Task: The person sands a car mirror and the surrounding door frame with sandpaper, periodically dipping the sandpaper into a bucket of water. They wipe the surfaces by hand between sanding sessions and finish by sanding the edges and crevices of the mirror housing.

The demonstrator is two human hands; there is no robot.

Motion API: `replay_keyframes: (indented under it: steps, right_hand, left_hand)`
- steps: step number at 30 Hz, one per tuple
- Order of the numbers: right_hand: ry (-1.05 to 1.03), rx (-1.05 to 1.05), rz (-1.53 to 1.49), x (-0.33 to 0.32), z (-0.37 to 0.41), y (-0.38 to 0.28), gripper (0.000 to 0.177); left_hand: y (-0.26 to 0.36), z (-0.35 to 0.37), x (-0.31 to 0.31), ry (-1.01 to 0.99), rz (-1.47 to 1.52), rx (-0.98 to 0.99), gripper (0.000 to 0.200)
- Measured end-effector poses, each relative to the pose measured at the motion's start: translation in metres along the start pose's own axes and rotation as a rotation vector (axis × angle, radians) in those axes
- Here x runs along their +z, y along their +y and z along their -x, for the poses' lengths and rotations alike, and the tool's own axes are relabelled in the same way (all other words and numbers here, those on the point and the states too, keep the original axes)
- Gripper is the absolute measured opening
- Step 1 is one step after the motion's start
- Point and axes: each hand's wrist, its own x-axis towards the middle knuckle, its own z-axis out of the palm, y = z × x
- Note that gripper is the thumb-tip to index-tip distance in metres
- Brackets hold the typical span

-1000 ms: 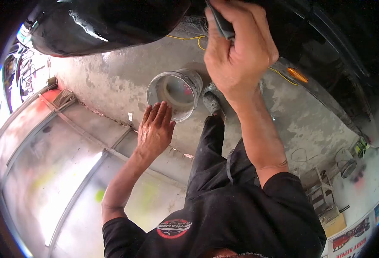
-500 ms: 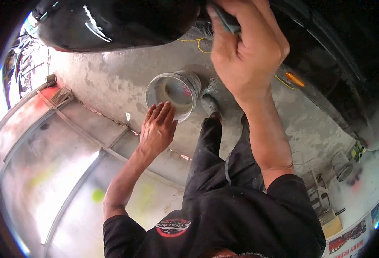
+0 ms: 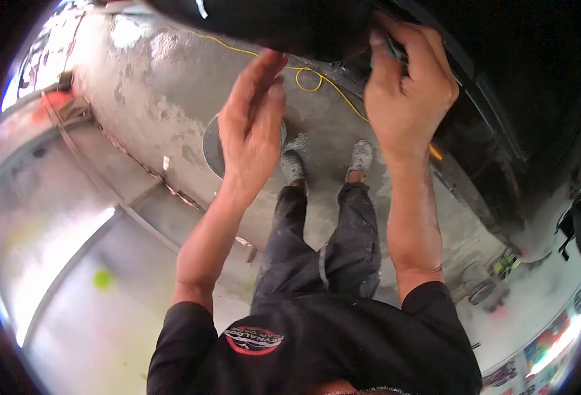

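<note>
At the right end of the black panel (image 3: 290, 27), the right hand (image 3: 409, 99) pinches a dark grey pad (image 3: 394, 48). By the panel's lower edge, the left hand (image 3: 249, 125) holds its fingers loosely together; below the panel stands a bucket (image 3: 213, 148).

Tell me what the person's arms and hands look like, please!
The left hand and right hand wear no gloves. Short black sleeves leave the forearms uncovered. The black shirt has a red-and-white badge with lettering on its chest.
</note>
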Motion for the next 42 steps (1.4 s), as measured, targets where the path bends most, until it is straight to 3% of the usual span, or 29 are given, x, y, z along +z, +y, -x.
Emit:
replay_keyframes:
  steps: [3,5,6,9,11,12,16,19,24,27,30,34,37,38,41,42]
  right_hand:
    - [-0.118,0.000,-0.056,-0.013,0.017,0.017,0.020]
    - [-0.208,0.067,-0.035,-0.031,0.032,0.017,0.018]
    - [-0.232,0.111,-0.020,-0.042,0.037,0.017,0.017]
    - [-0.304,0.298,-0.019,-0.073,0.045,0.005,0.014]
    - [-0.367,0.497,-0.078,-0.089,0.045,-0.005,0.014]
    - [-0.386,0.462,-0.096,-0.095,0.045,-0.004,0.015]
    - [-0.425,0.384,-0.223,-0.118,0.040,0.002,0.019]
    - [-0.458,0.380,-0.261,-0.107,0.036,-0.014,0.025]
    - [-0.519,0.283,-0.101,-0.061,0.055,-0.031,0.025]
    - [-0.630,0.382,-0.223,-0.046,0.064,-0.043,0.024]
    - [-0.737,0.462,-0.256,-0.045,0.066,-0.041,0.025]
    - [-0.761,0.508,-0.167,-0.043,0.057,-0.057,0.029]
    - [-0.801,0.417,-0.157,-0.041,0.048,-0.072,0.039]
    - [-0.886,0.377,-0.090,-0.043,0.043,-0.077,0.052]
    - [-1.031,-0.423,0.301,-0.045,0.039,-0.074,0.057]
    - [-1.050,-0.470,0.292,-0.044,0.043,-0.073,0.062]
  left_hand:
    - [0.006,-0.011,0.040,0.241,0.466,-0.037,0.052]
    - [0.005,-0.015,0.060,0.211,0.611,0.029,0.062]
    - [-0.011,-0.011,0.067,0.272,0.651,0.012,0.051]
    - [-0.022,-0.002,0.099,0.455,0.623,-0.018,0.058]
    - [-0.003,-0.004,0.115,0.474,0.300,0.228,0.069]
    - [-0.009,-0.001,0.123,0.472,0.283,0.158,0.074]
    - [-0.002,0.016,0.137,0.557,0.226,0.236,0.065]
    - [-0.004,0.047,0.113,0.383,0.279,0.178,0.061]
    - [-0.030,0.088,0.097,0.522,0.161,0.381,0.054]
    - [-0.030,0.102,0.089,0.499,0.078,0.346,0.059]
    - [-0.040,0.110,0.090,0.411,0.098,0.331,0.076]
    - [-0.042,0.110,0.081,0.326,0.200,0.325,0.086]
    - [-0.031,0.103,0.054,0.232,0.355,0.243,0.088]
    - [-0.027,0.102,0.046,0.188,0.424,0.202,0.088]
    - [-0.020,0.097,0.046,0.276,0.599,0.103,0.095]
    - [-0.013,0.096,0.051,0.287,0.719,0.046,0.092]
